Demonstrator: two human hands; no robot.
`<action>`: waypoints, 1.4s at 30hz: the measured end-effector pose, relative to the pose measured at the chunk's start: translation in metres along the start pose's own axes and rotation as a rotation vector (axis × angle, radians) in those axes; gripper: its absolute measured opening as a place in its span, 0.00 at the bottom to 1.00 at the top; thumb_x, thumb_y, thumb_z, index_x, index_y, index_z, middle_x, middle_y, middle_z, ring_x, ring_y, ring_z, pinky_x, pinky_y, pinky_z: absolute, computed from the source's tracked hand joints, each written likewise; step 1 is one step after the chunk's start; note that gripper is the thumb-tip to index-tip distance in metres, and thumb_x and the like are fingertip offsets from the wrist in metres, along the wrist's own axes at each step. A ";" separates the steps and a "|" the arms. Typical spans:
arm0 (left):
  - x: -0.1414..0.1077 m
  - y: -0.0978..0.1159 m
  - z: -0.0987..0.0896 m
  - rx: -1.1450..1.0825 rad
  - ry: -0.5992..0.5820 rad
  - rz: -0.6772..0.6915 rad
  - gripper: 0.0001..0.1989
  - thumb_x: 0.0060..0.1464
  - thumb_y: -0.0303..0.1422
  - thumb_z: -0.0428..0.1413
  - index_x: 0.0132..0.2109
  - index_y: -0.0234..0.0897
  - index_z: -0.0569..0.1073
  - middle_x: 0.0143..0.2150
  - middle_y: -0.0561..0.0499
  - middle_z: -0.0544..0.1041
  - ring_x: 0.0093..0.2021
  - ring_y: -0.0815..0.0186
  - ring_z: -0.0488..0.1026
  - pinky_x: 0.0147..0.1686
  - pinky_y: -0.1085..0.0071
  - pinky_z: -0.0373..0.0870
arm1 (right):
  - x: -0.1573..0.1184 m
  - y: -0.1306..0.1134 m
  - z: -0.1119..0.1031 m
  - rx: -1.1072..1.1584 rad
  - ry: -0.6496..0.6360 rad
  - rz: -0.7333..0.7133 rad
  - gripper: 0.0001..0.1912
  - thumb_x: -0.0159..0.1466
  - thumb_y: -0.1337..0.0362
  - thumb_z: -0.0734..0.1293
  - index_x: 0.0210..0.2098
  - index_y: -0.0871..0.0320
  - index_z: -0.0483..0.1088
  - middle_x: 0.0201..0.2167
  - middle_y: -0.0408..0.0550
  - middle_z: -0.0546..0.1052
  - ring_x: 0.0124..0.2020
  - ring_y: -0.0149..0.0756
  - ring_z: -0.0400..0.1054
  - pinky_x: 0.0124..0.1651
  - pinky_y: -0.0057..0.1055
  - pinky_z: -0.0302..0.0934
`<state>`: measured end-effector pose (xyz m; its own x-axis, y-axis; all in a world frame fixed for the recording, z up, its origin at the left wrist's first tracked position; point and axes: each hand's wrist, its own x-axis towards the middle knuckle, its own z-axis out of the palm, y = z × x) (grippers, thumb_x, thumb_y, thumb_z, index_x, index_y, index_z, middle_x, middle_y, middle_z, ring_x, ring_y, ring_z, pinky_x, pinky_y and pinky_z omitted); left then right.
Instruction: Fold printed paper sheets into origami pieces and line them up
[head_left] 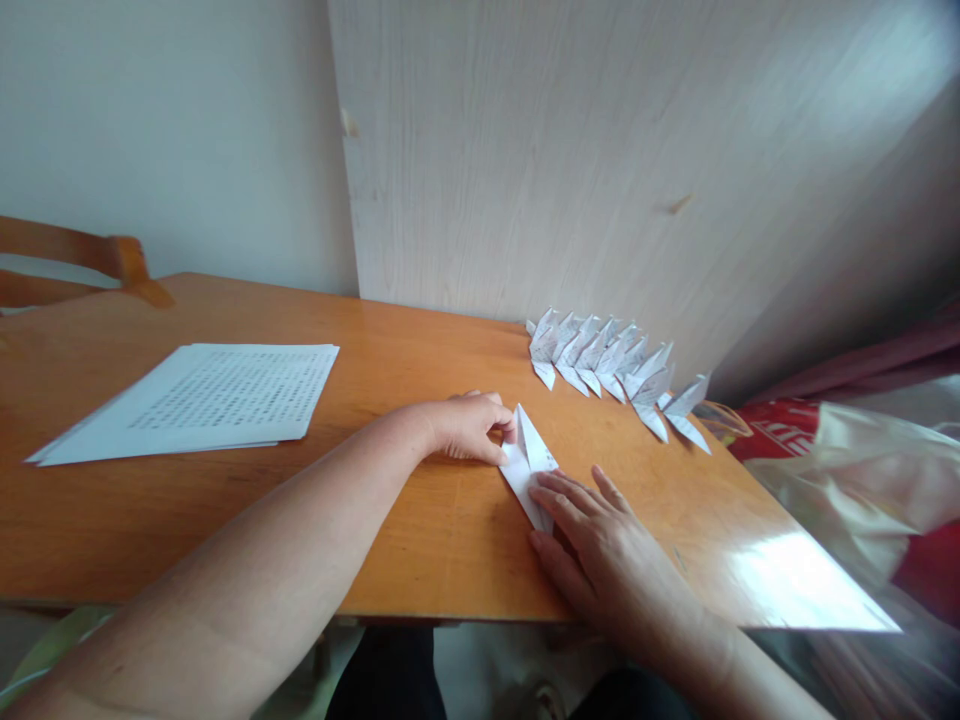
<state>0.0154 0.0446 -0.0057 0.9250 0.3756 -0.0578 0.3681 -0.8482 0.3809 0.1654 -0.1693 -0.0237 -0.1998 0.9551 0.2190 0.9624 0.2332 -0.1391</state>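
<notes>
A narrow folded piece of white paper (523, 478), a long diamond with a pointed far tip and a crease down its middle, lies on the wooden table in front of me. My left hand (471, 428) pinches its left edge near the far tip, thumb and forefinger together. Over its near right part rests my right hand (589, 530), fingers stretched out and lying on the paper, thumb apart by the near end. The paper's near end is partly hidden under those fingers. Some print shows at its right corner.
Rows of several folded paper pieces (600, 355) stand at the table's back right. On the left lies a stack of printed sheets (225, 395). A wooden chair (67, 250) is at the far left, and bags (862, 470) lie beyond the right edge. A pale panel (562, 150) stands behind.
</notes>
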 end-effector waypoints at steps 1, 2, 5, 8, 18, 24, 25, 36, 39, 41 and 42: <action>0.000 0.000 0.000 -0.001 0.001 -0.001 0.17 0.47 0.44 0.62 0.44 0.45 0.77 0.46 0.51 0.71 0.47 0.60 0.67 0.47 0.69 0.64 | 0.000 0.000 0.000 -0.001 0.000 -0.001 0.20 0.68 0.62 0.61 0.59 0.54 0.67 0.59 0.53 0.73 0.62 0.49 0.64 0.69 0.60 0.45; -0.001 0.000 0.000 -0.003 -0.001 -0.001 0.18 0.46 0.45 0.63 0.44 0.45 0.77 0.46 0.51 0.71 0.47 0.60 0.67 0.47 0.69 0.64 | 0.000 0.001 0.001 -0.003 0.000 0.000 0.20 0.68 0.62 0.61 0.59 0.54 0.67 0.60 0.53 0.73 0.63 0.49 0.64 0.69 0.60 0.45; -0.002 0.000 0.000 -0.015 -0.007 -0.006 0.19 0.47 0.47 0.62 0.45 0.46 0.77 0.47 0.51 0.71 0.48 0.59 0.67 0.48 0.68 0.63 | -0.001 0.001 0.001 -0.007 -0.014 0.006 0.20 0.69 0.61 0.60 0.60 0.54 0.66 0.60 0.53 0.72 0.63 0.48 0.63 0.69 0.59 0.45; -0.002 0.001 -0.001 -0.021 0.005 -0.014 0.15 0.53 0.46 0.58 0.43 0.46 0.78 0.46 0.50 0.72 0.46 0.60 0.68 0.46 0.68 0.64 | -0.001 0.000 0.001 -0.010 -0.026 0.014 0.21 0.69 0.61 0.60 0.60 0.55 0.66 0.61 0.52 0.72 0.64 0.48 0.62 0.69 0.60 0.44; 0.010 0.013 0.018 -0.074 0.208 0.261 0.20 0.51 0.20 0.52 0.50 0.36 0.78 0.52 0.45 0.76 0.53 0.60 0.72 0.54 0.67 0.66 | 0.000 -0.002 -0.001 0.003 -0.024 0.033 0.21 0.69 0.62 0.61 0.60 0.55 0.66 0.60 0.52 0.72 0.64 0.47 0.62 0.70 0.59 0.42; 0.010 0.012 0.026 0.004 0.114 0.304 0.24 0.55 0.20 0.53 0.58 0.37 0.75 0.66 0.43 0.68 0.70 0.55 0.57 0.67 0.57 0.52 | -0.001 -0.001 -0.001 0.006 -0.011 0.044 0.20 0.69 0.62 0.61 0.59 0.55 0.68 0.59 0.53 0.73 0.62 0.47 0.65 0.70 0.58 0.42; 0.009 0.012 0.026 0.030 0.114 0.294 0.24 0.55 0.20 0.53 0.58 0.38 0.74 0.67 0.44 0.66 0.71 0.53 0.54 0.67 0.54 0.51 | -0.001 -0.001 -0.001 0.007 -0.009 0.043 0.20 0.69 0.62 0.61 0.59 0.55 0.68 0.59 0.52 0.73 0.61 0.47 0.65 0.70 0.58 0.42; 0.009 0.008 0.029 -0.151 -0.045 0.297 0.20 0.62 0.25 0.51 0.59 0.41 0.75 0.65 0.49 0.69 0.67 0.64 0.63 0.66 0.67 0.56 | -0.005 0.000 0.003 -0.012 0.007 0.028 0.21 0.70 0.61 0.60 0.61 0.56 0.66 0.61 0.53 0.71 0.63 0.47 0.63 0.70 0.60 0.43; 0.007 0.009 0.026 -0.164 -0.046 0.296 0.20 0.62 0.35 0.56 0.60 0.41 0.74 0.65 0.47 0.69 0.67 0.60 0.63 0.66 0.65 0.55 | -0.006 0.000 0.004 -0.028 0.003 0.035 0.22 0.70 0.60 0.60 0.62 0.56 0.66 0.62 0.53 0.70 0.64 0.48 0.63 0.69 0.60 0.45; 0.006 0.010 0.024 -0.173 -0.059 0.310 0.23 0.60 0.39 0.58 0.61 0.40 0.73 0.65 0.45 0.69 0.67 0.58 0.63 0.66 0.64 0.56 | -0.006 0.000 0.004 -0.036 -0.011 0.040 0.23 0.71 0.59 0.59 0.63 0.56 0.65 0.63 0.53 0.69 0.65 0.48 0.61 0.69 0.60 0.45; 0.006 0.010 0.024 -0.181 -0.068 0.318 0.24 0.60 0.39 0.59 0.61 0.40 0.73 0.65 0.45 0.69 0.67 0.57 0.63 0.66 0.65 0.56 | -0.006 0.000 0.004 -0.039 -0.021 0.044 0.23 0.71 0.59 0.59 0.64 0.56 0.64 0.64 0.52 0.68 0.65 0.48 0.61 0.69 0.60 0.45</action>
<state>0.0269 0.0292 -0.0239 0.9969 0.0731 0.0307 0.0445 -0.8361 0.5467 0.1658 -0.1743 -0.0287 -0.1609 0.9679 0.1930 0.9766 0.1844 -0.1105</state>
